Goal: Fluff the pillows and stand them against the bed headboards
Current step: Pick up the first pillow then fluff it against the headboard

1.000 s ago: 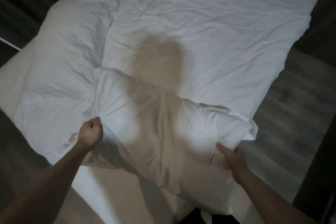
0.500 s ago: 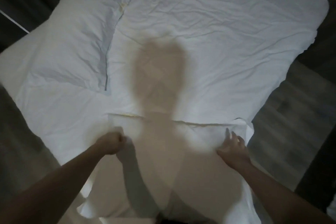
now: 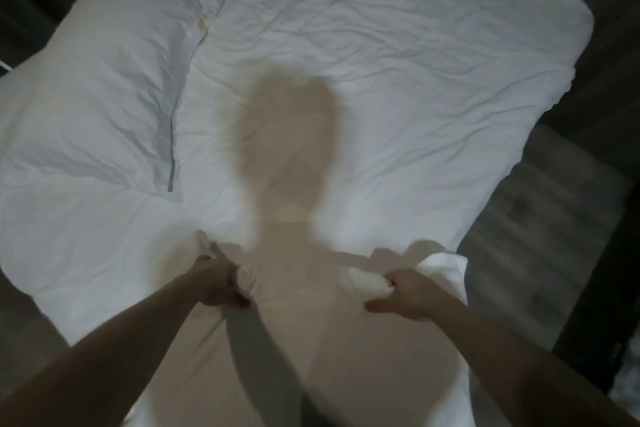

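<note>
The bed (image 3: 398, 55) fills most of the view, its white sheet rumpled and creased, a person's shadow cast down its middle; dark wood floor (image 3: 540, 218) shows at the right, and no headboard can be made out for certain in this dim light. The near pillow (image 3: 332, 333) lies at the bed's near edge, directly under the arms, its upper corners drawn up into bunches; the far pillow (image 3: 104, 94) rests flat at the upper left, untouched, well apart from both hands.

Judging by the folds, the near pillow is light, soft and limp; it collapses wherever it is pinched, so it probably carries best by its two upper corners or by its short ends, with fabric and filling gathered together rather than the loose case alone, which would likely slide over the stuffing; nothing about it looks fragile or slippery.

Both bare forearms reach forward and down from the lower corners of the view, roughly symmetric, elbows out of sight. The left hand (image 3: 216, 282) is clenched into a fist around a twisted wad of the pillow's left corner, knuckles up; the right hand (image 3: 407, 293) grips the bunched right corner, fingers curled into the cloth and thumb stretched out towards the middle.
</note>
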`<state>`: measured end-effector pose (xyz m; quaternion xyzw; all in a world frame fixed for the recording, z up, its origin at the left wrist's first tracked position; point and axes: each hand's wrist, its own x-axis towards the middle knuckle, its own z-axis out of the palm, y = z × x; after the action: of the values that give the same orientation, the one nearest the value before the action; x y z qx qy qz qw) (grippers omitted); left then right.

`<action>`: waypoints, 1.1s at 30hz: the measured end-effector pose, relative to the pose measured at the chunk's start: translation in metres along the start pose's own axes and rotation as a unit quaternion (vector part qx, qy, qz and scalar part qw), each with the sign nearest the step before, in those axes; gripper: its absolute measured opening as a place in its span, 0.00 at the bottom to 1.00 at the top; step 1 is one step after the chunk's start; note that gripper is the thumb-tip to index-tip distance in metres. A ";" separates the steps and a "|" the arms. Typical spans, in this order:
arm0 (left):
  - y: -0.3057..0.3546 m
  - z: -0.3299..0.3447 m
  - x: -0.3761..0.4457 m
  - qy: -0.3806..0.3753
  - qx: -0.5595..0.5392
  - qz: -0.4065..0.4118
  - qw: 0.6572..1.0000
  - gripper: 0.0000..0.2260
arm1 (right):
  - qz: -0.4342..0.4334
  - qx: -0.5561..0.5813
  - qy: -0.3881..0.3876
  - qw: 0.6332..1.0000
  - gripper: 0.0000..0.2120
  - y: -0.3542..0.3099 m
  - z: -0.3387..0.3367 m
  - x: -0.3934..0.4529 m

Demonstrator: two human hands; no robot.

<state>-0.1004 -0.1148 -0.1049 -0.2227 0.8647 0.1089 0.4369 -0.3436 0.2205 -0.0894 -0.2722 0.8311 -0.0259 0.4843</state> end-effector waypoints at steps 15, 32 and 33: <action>0.087 -0.201 -0.149 0.283 0.018 0.103 0.953 0.35 | -0.072 0.020 0.216 0.974 0.35 0.049 -0.175 -0.140; 0.326 -0.393 -0.121 0.405 -0.007 0.111 0.908 0.20 | -0.106 0.085 0.280 0.950 0.42 0.258 -0.378 -0.125; 0.334 -0.402 -0.115 0.413 -0.008 0.115 0.903 0.21 | -0.110 0.084 0.286 0.948 0.41 0.263 -0.391 -0.125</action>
<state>-0.4852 0.0574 0.2248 -0.1505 0.9863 0.0632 0.0232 -0.7285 0.4173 0.1356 -0.3016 0.8942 -0.2257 0.2420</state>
